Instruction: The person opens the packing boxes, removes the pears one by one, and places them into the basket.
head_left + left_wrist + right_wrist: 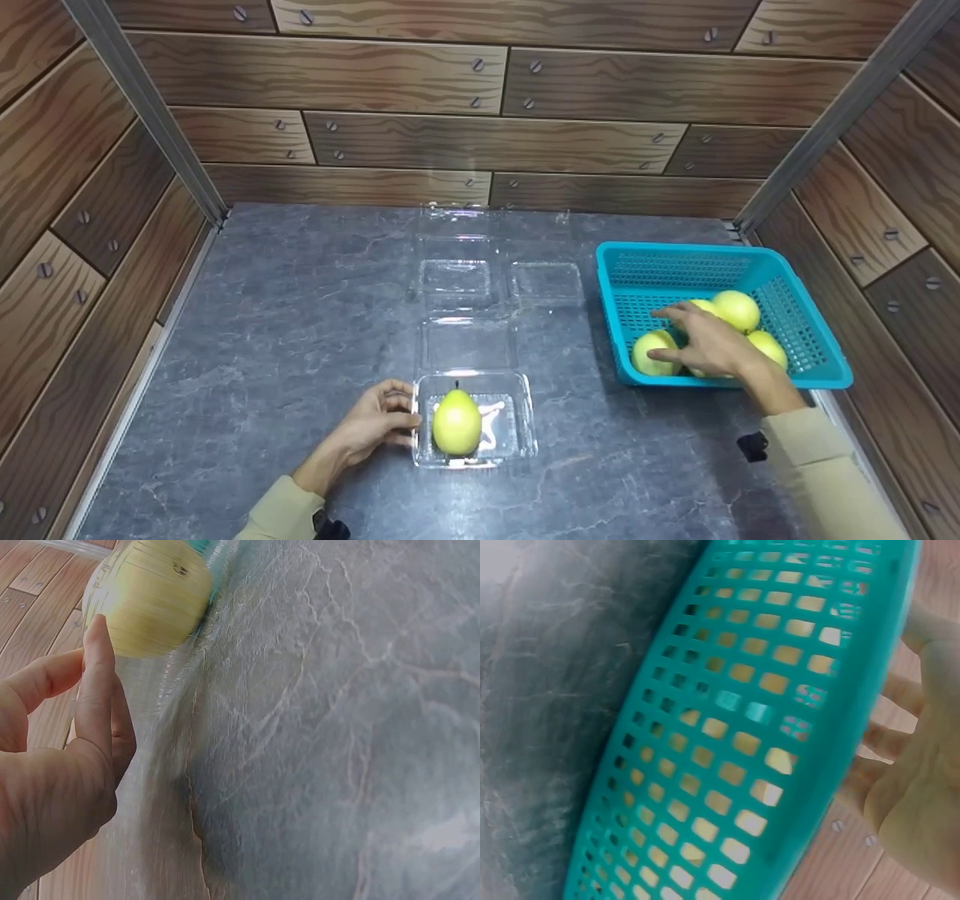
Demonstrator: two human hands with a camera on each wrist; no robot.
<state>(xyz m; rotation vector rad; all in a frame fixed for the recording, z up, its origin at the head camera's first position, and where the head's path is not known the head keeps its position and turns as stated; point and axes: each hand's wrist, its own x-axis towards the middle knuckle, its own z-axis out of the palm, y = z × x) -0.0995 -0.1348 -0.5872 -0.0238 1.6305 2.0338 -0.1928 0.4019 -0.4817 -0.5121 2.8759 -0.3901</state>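
My left hand point(375, 420) pinches the left rim of a clear plastic box point(525, 420) standing on the grey tabletop, thumb at the edge. One yellow-green pear point(457, 424) is inside, towards the left, stem pointing away from me. Seen from the left wrist, the fingertips point(97, 634) overlap the pear's side through the clear wall. My right hand point(709, 343) reaches into a turquoise basket point(814, 375), fingers spread above several pears point(736, 310). Its thumb lies over the leftmost pear point(652, 354). In the right wrist view the basket wall point(727, 690) hides the fingertips.
Behind the box lies a flat clear panel point(469, 343), in line with it. Further back are more clear plastic boxes point(454, 277), with another clear tray point(546, 281) to their right. Wood-patterned walls point(420, 139) enclose the back and both sides.
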